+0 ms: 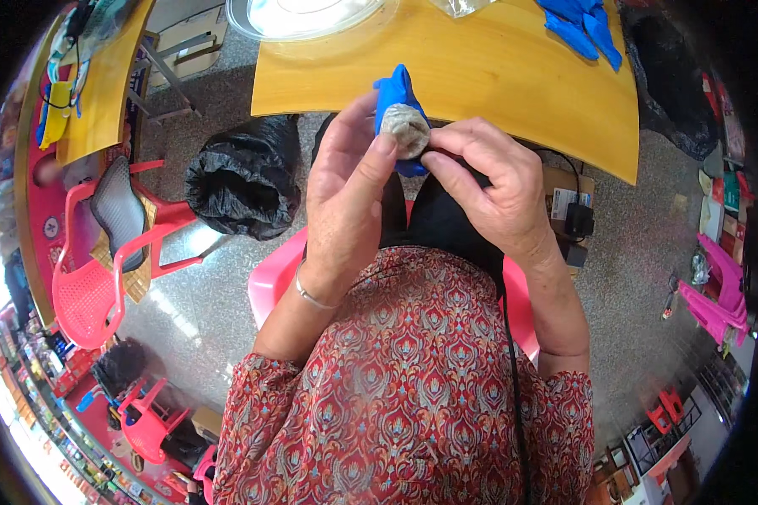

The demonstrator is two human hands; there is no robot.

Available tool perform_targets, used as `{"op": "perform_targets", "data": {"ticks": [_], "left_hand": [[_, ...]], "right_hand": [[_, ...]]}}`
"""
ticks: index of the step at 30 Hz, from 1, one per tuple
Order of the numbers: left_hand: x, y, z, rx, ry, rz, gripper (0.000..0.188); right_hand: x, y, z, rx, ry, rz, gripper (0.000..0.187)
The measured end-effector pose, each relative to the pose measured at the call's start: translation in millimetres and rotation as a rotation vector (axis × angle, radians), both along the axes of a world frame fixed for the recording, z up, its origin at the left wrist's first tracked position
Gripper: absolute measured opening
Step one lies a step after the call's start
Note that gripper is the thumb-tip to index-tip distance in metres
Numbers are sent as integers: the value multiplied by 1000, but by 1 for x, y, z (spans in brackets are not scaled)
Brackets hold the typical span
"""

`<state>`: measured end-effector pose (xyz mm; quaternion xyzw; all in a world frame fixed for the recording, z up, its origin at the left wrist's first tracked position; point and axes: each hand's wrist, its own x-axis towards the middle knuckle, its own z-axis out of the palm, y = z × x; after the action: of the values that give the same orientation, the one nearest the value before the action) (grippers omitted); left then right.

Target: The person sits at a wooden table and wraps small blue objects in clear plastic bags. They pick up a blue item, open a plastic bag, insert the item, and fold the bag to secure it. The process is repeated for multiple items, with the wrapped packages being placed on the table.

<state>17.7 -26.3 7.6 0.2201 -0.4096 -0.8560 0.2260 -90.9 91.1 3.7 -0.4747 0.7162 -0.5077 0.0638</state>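
Observation:
Just over the table's near edge, I hold a small blue fabric piece with a round, wrinkled grey end [406,130]. My left hand [345,185] supports it, with the thumb pressed on the grey end and the fingers behind the blue part. My right hand [493,181] pinches the right edge of the grey end between thumb and fingertips. The fingertips behind the piece are partly hidden. More blue fabric pieces [583,29] lie on the yellow wooden table [488,80], toward its far right.
A clear round plastic container [303,21] sits at the table's far left. Beside my knees stands an open black bag [242,181] on the floor. Red plastic chair [93,290] is at left, with cardboard boxes [564,189] under the table at right.

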Motion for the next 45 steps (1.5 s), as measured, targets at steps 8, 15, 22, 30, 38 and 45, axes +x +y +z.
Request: {"op": "perform_targets", "data": {"ticks": [8, 15, 22, 30, 38, 45], "left_hand": [[-3, 8, -15, -364, 21, 103, 55], [0, 12, -28, -504, -44, 93, 57], [1, 12, -31, -477, 32, 175, 36], [-12, 6, -39, -456, -128, 232, 15], [-19, -7, -61, -771, -281, 223, 5], [-24, -7, -47, -66, -193, 58, 13]], "right_hand": [[8, -9, -7, -146, -663, -72, 34], [-11, -8, -19, -136, -1101, 146, 38], [-9, -8, -31, -275, -1327, 123, 37], [-5, -20, -25, -212, -873, 14, 44], [-11, -22, -40, -165, -859, -108, 48], [-15, -21, -48, -80, -662, -112, 50]]}}
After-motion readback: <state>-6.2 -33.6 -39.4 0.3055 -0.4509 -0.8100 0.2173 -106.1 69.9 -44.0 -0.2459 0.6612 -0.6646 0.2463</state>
